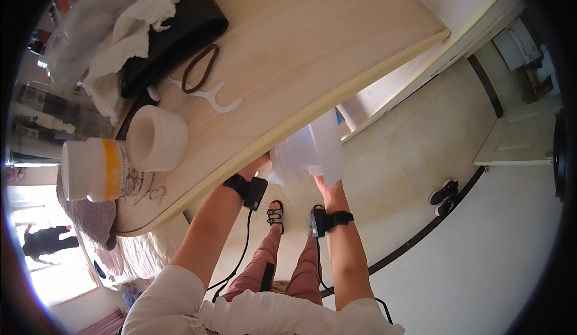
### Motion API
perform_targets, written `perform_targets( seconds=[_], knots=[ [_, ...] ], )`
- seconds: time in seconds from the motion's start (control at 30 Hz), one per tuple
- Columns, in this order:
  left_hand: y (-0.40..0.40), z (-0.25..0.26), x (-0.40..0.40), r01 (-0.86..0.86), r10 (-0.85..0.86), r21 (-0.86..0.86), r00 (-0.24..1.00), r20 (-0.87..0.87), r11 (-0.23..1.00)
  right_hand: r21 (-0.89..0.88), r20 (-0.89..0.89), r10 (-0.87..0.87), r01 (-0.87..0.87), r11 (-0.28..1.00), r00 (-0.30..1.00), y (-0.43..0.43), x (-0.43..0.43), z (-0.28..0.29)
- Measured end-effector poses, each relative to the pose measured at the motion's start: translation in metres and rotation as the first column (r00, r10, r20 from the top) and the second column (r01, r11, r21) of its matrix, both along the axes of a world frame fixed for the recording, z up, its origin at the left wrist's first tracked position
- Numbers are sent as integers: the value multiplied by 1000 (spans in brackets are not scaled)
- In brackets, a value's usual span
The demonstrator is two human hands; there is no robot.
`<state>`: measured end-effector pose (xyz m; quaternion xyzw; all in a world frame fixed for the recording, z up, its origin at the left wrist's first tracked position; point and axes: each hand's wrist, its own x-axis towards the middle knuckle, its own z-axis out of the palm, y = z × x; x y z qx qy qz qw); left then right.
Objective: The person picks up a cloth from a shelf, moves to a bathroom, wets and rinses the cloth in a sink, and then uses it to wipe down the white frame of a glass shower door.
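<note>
A translucent white plastic bag or sheet (pixel 301 148) hangs below the front edge of the wooden desktop (pixel 324 37). At its left side is my left hand (pixel 260 161), largely hidden by the desk edge and the plastic. Whether its fingers grip anything is not visible. My right hand (pixel 321 183) holds the plastic at its lower right, with the fingers covered by it. Just beyond the plastic, a white compartment (pixel 360 105) under the desktop shows a small blue thing inside.
On the desktop lie a white tape roll (pixel 157 137), a white bottle with an orange band (pixel 106 169), a brown hair tie (pixel 201 69), a floss pick (pixel 218 98), a paper clip (pixel 155 194), a black case (pixel 194 33) and crumpled tissue (pixel 130 33). Dark shoes (pixel 444 196) stand on the floor.
</note>
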<state>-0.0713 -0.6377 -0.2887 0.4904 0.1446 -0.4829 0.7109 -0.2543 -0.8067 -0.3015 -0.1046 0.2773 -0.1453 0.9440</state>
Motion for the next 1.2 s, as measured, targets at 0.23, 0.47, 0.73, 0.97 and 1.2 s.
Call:
perform_targets(
  seconds=[0.23,0.47,0.73,0.97,1.2],
  knots=[
    [-1,94,-92,100,-98,1,974,206,995,-274,-405,-26,-95,957,914,12,-99,2],
    [51,134,-142,107,-95,-61,980,172,992,-549,-406,-176,-86,831,897,32,-133,102],
    [67,160,-154,66,-64,-270,998,15,961,-222,-54,8,-19,975,999,21,-170,97],
    [68,196,-157,108,-68,-227,982,175,968,-205,-145,-12,-18,979,989,23,-161,161],
    [73,210,-156,64,-20,-215,979,203,975,-525,-311,-206,13,851,928,-18,-169,189]
  ],
)
